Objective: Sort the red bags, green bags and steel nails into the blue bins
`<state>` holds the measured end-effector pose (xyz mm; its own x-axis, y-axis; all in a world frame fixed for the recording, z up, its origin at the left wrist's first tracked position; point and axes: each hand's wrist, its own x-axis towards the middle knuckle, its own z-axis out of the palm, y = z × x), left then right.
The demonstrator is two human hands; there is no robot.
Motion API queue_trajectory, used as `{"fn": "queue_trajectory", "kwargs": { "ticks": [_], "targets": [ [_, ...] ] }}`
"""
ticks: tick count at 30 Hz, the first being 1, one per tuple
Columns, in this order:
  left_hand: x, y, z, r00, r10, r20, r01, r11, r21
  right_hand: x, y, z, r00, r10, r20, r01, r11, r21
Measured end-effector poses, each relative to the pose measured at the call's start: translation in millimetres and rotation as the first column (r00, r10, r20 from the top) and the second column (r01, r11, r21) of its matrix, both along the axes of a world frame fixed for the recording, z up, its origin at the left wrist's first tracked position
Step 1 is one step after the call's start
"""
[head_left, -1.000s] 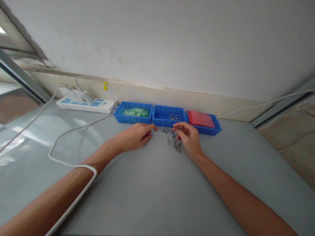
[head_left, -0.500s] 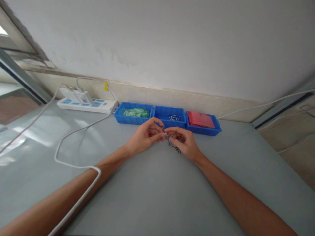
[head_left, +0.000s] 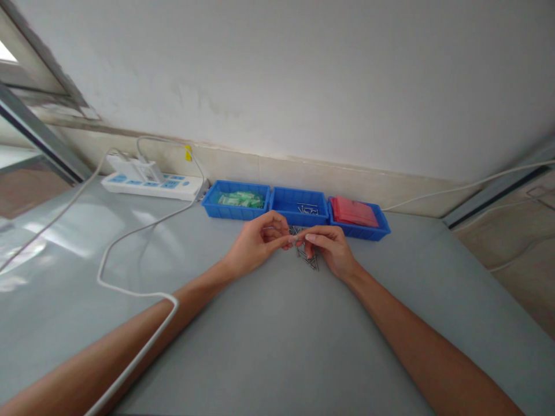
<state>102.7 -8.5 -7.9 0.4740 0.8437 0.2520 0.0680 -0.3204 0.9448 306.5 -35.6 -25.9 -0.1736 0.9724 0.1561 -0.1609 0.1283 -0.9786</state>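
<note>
My left hand (head_left: 261, 241) and my right hand (head_left: 332, 248) meet fingertip to fingertip over the table. Each is closed in a pinch, and a tiny pale object (head_left: 295, 238) shows where the fingertips come together; its kind is too small to tell. Beneath and between the hands lies a loose pile of metal screws (head_left: 309, 259), partly hidden by the fingers. Just behind stands the middle blue tray (head_left: 284, 207), with several screws (head_left: 307, 208) in its right part.
A blue tray (head_left: 207, 203) of green-and-white packets (head_left: 241, 199) stands at left, another blue tray (head_left: 384, 227) with red packets (head_left: 353, 212) at right. A white power strip (head_left: 182, 186) sits by the wall. Its white cable (head_left: 102, 271) crosses the table and passes over my left forearm.
My right hand has lifted its thumb and fingers off the screw pile and now pinches at my left fingertips. More of the pile shows. The left hand has barely moved.
</note>
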Motion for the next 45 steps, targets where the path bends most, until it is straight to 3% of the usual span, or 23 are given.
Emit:
{"fn": "queue_trajectory", "kwargs": {
  "ticks": [3, 6, 9, 11, 13, 22, 27, 30, 33, 39, 45],
  "targets": [
    [-11.1, 6.2, 5.5, 0.969, 0.16, -0.19, -0.114, 0.966, 0.234, -0.5, -0.2, 0.6, 0.999, -0.037, -0.038, 0.037, 0.999, -0.001],
    [-29.0, 16.5, 11.6, 0.757, 0.403, -0.514, -0.04, 0.814, 0.58, 0.2, -0.1, 0.8, 0.995, -0.092, -0.041, 0.092, 0.996, 0.014],
    [-41.8, 24.3, 12.0, 0.526, 0.518, -0.675, 0.084, 0.757, 0.647, 0.8, 0.2, 0.9, 0.991, -0.129, -0.024, 0.13, 0.991, 0.033],
    [-44.1, 26.1, 9.7, 0.447, 0.519, -0.728, 0.144, 0.762, 0.632, 1.0, 0.4, 0.7, 0.991, -0.135, -0.026, 0.136, 0.99, 0.048],
    [-42.7, 25.8, 7.7, 0.417, 0.5, -0.759, 0.176, 0.775, 0.607, 1.0, 0.8, -0.2, 0.991, -0.128, -0.037, 0.131, 0.989, 0.064],
    [-34.3, 24.1, 5.3, 0.439, 0.394, -0.808, 0.217, 0.826, 0.521, 1.1, 4.5, -7.1, 0.991, -0.112, -0.072, 0.12, 0.986, 0.113],
    [-25.7, 17.5, 0.2, 0.58, 0.3, -0.757, 0.257, 0.815, 0.52, 1.0, 4.4, -6.6, 0.993, -0.107, -0.056, 0.112, 0.987, 0.111],
    [-21.6, 13.5, -3.9, 0.693, 0.25, -0.676, 0.251, 0.795, 0.552, -1.4, 3.2, -6.1, 0.99, -0.137, 0.015, 0.135, 0.985, 0.11],
    [-19.4, 12.4, -10.0, 0.753, 0.251, -0.607, 0.235, 0.76, 0.606, -5.2, 2.0, -6.1, 0.968, -0.207, 0.141, 0.191, 0.974, 0.123],
    [-16.6, 13.5, -20.3, 0.787, 0.304, -0.537, 0.24, 0.651, 0.72, -9.2, 2.7, -8.6, 0.908, -0.282, 0.31, 0.241, 0.956, 0.165],
    [-16.3, 13.0, -19.5, 0.816, 0.268, -0.512, 0.251, 0.633, 0.732, -8.6, 0.1, -8.0, 0.909, -0.224, 0.35, 0.163, 0.967, 0.197]
  ]
}}
